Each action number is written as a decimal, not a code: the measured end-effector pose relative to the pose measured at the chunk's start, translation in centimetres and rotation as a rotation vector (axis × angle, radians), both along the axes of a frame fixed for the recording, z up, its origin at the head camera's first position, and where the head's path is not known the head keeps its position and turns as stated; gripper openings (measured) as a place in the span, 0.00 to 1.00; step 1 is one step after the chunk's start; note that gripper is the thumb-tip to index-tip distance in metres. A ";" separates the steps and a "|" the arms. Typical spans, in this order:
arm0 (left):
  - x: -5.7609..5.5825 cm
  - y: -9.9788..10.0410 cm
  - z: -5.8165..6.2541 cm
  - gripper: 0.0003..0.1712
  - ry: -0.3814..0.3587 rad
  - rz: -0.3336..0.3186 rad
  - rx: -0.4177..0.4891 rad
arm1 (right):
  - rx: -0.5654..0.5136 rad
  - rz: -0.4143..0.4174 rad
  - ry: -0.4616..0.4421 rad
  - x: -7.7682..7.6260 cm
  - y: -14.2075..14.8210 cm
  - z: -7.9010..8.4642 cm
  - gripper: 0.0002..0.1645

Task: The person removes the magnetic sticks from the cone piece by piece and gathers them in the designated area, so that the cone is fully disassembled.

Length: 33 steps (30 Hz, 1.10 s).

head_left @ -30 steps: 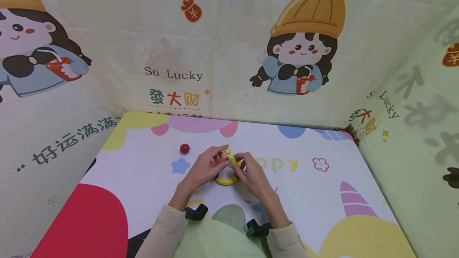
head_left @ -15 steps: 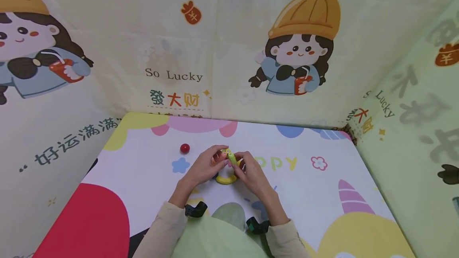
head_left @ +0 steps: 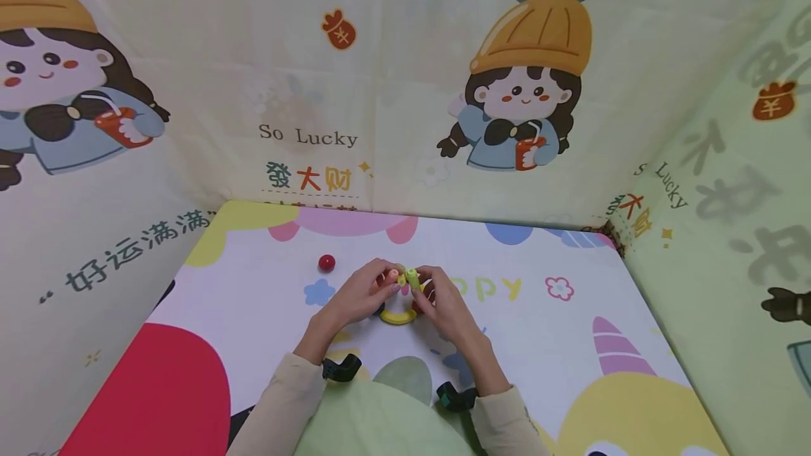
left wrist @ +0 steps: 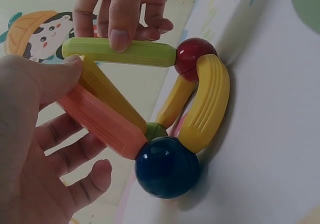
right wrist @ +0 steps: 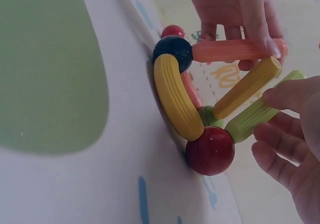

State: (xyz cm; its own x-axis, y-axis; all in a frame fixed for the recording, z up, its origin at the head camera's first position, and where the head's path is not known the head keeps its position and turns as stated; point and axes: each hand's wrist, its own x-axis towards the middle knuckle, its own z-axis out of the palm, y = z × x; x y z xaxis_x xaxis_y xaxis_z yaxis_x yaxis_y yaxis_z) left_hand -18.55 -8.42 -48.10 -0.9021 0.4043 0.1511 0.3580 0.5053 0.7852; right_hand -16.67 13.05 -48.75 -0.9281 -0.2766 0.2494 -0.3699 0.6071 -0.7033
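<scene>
1. Yellow and ribbed, a curved yellow stick (left wrist: 207,104) ran rightward from the blue ball (left wrist: 167,167) to the red ball (right wrist: 210,150), on the side nearest the person.
2. The green ball (right wrist: 207,115) lay beyond the blue ball, joined to it by a curved salmon stick (right wrist: 191,90); a second curved yellow stick (left wrist: 175,101) linked green and red, completing a ring on the worktop (head_left: 253,315).
3. A straight salmon stick (right wrist: 227,50) rose from the blue ball itself. The left hand (head_left: 361,294) was above and to the left of that ball, its grip narrow, pinching this stick near the upper end.
4. The right hand (head_left: 446,305) was above and to the right of the blue ball, its grip holding the straight green stick (left wrist: 145,52), which rose from the red ball.
5. Between those two leaned the straight yellow stick (right wrist: 247,87), rising from the green ball beyond the blue one. Whether the left thumb touched it too, I could not tell.
6. A loose red ball (head_left: 326,263) sat apart on the worktop, beyond the blue ball and to its left.
</scene>
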 end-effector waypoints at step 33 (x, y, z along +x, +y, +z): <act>1.5 -1.1 0.1 0.16 0.115 0.102 -0.023 | 0.141 -0.010 0.086 0.3 -0.2 1.2 0.29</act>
State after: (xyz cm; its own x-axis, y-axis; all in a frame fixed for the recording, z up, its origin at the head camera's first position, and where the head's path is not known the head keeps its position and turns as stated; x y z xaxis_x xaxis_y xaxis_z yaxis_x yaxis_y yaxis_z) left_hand -17.03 -9.56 -48.05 -0.9158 0.3157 0.2481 0.3910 0.5608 0.7298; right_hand -16.33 12.90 -47.58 -0.9079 -0.3055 0.2870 -0.4184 0.7015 -0.5769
